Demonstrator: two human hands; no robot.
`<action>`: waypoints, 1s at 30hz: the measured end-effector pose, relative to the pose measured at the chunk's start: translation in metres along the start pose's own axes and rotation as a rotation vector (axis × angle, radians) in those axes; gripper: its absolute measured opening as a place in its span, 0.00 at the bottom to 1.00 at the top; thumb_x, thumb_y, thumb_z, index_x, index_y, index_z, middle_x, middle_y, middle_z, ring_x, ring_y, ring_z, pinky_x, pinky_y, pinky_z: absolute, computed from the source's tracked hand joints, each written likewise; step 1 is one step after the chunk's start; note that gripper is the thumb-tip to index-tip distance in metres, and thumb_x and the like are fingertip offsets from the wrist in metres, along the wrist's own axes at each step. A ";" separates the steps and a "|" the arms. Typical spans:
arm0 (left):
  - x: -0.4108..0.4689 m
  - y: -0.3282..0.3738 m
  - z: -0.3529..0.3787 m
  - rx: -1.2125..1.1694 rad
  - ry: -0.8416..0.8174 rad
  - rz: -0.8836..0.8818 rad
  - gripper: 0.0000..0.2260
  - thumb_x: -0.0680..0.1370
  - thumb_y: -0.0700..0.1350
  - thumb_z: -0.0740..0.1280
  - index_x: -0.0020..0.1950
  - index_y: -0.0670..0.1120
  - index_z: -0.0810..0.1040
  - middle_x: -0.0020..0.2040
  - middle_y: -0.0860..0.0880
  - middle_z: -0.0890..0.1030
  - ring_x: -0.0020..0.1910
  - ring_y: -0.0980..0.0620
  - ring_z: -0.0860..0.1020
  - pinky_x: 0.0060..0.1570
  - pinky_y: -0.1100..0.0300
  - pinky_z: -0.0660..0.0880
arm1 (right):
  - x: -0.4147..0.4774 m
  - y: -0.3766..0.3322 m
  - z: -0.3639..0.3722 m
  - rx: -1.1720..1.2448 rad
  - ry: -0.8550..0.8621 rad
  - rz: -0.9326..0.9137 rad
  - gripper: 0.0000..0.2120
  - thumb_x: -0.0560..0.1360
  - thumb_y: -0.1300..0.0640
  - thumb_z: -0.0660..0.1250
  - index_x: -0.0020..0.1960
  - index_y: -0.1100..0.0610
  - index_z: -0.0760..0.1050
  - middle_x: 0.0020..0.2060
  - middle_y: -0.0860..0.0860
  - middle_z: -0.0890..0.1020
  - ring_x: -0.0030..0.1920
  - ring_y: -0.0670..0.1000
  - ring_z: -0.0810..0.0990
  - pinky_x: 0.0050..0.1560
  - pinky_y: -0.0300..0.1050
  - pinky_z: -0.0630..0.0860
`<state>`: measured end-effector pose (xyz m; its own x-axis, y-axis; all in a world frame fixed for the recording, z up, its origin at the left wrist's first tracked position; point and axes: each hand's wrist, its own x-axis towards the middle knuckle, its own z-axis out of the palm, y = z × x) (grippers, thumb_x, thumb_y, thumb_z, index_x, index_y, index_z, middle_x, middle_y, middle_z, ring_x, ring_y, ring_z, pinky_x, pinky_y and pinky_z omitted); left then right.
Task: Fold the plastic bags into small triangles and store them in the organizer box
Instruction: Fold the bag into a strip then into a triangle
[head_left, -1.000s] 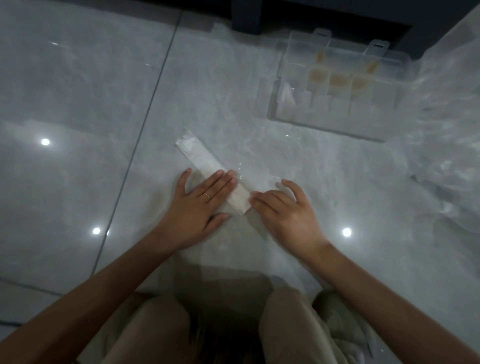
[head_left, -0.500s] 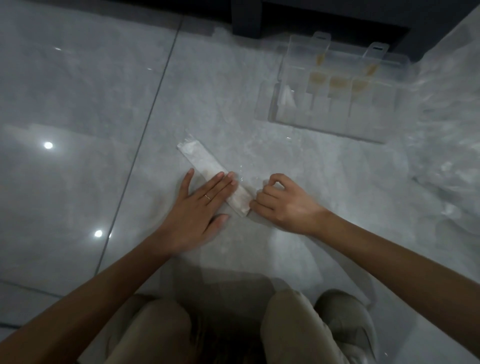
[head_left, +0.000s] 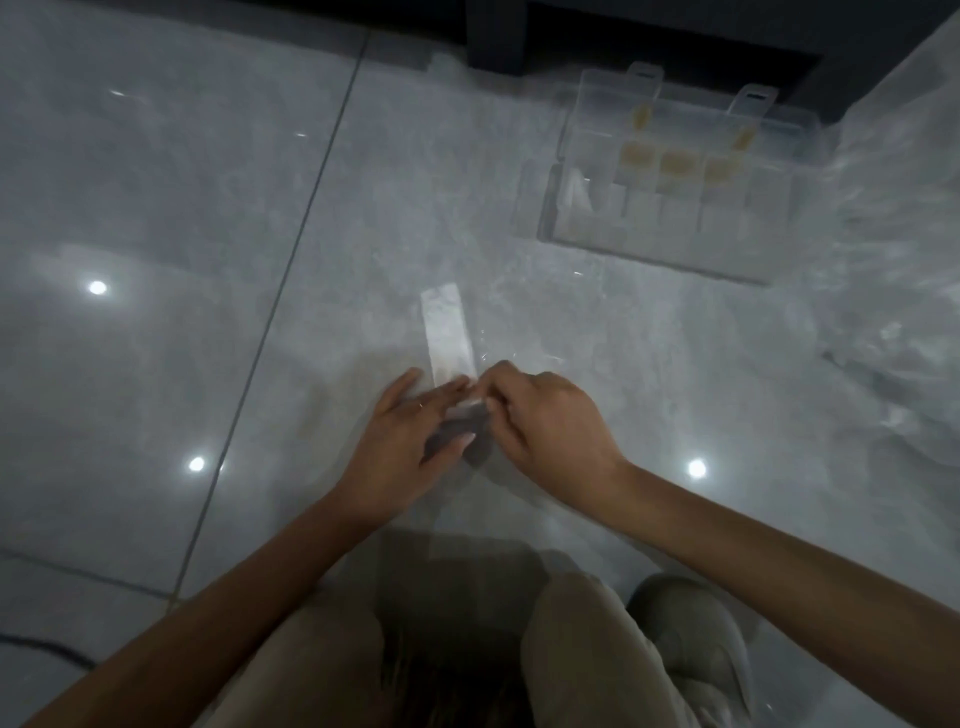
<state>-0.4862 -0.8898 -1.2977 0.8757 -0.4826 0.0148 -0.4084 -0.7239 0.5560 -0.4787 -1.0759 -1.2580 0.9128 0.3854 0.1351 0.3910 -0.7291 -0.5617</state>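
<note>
One bag, folded into a long narrow white strip, lies flat on the grey tiled floor in front of the person, its far end pointing away and its near end under both hands. The left hand lies on that near end with its fingers straight and flat. The right hand has its fingers curled and pinches the strip's near tip, which is raised a little off the floor. One clear box stands open well beyond the strip, to the right. It holds three tan pieces in a row and one white triangle in its leftmost compartment; two fainter tan patches show on the lid. One loose pile of clear plastic lies just right of the box. Three round light glints show on the floor, and one shoe is at the bottom.
</note>
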 end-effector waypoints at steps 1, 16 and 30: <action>0.000 0.005 0.000 -0.104 0.051 -0.073 0.16 0.78 0.54 0.60 0.57 0.46 0.80 0.53 0.47 0.84 0.54 0.57 0.78 0.73 0.62 0.55 | 0.001 -0.003 0.000 0.135 -0.040 0.158 0.05 0.78 0.60 0.57 0.46 0.57 0.71 0.30 0.49 0.76 0.27 0.51 0.73 0.29 0.41 0.65; 0.029 0.017 -0.014 -0.592 0.024 -0.597 0.18 0.68 0.53 0.65 0.45 0.40 0.83 0.39 0.42 0.82 0.37 0.54 0.77 0.39 0.55 0.73 | 0.050 0.026 -0.004 0.677 -0.162 0.604 0.09 0.72 0.55 0.75 0.34 0.52 0.80 0.21 0.41 0.76 0.26 0.38 0.73 0.36 0.37 0.70; 0.049 0.026 -0.014 -0.286 0.008 -0.669 0.17 0.69 0.54 0.64 0.26 0.45 0.68 0.23 0.51 0.65 0.24 0.52 0.65 0.29 0.56 0.58 | 0.048 0.027 0.009 0.489 0.036 0.681 0.07 0.75 0.59 0.70 0.41 0.62 0.83 0.23 0.41 0.76 0.25 0.40 0.75 0.38 0.42 0.76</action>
<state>-0.4497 -0.9250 -1.2708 0.9167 0.0231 -0.3990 0.2978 -0.7052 0.6434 -0.4251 -1.0723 -1.2741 0.9375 -0.0749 -0.3399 -0.3343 -0.4656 -0.8194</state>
